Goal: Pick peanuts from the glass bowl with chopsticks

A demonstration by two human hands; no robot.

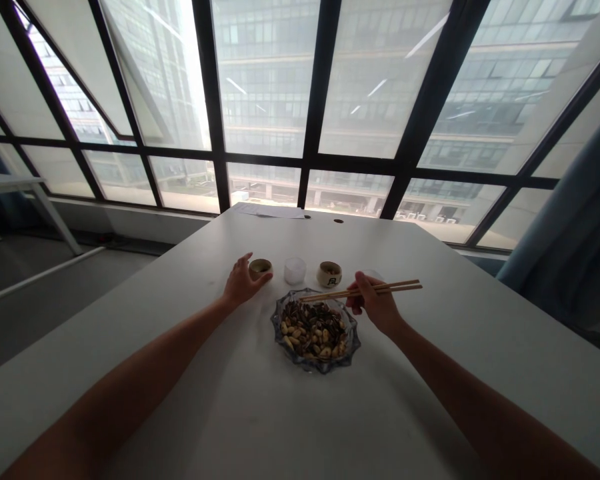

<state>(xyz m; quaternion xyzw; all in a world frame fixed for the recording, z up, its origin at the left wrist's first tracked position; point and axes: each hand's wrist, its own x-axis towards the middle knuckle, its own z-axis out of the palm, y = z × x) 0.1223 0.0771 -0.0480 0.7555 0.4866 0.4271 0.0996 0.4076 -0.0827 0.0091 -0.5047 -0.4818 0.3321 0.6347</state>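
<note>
The fingers [362, 291] of the right hand [376, 307], closed round the chopsticks [397, 287], hide most of a clear cup [379, 273] behind them.

white table [430, 373] carries a glass dish [351, 349], small cups [295, 271] and papers [275, 211].

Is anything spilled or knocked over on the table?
No, nothing stands out. The seeds and nuts all lie inside the glass dish, and the brown cup, clear cup and white cup stand upright. The right hand holds chopsticks over the dish.

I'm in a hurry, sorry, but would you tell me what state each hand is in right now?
Left hand: open, resting against the small brown cup.
Right hand: closed, holding the chopsticks.
</note>
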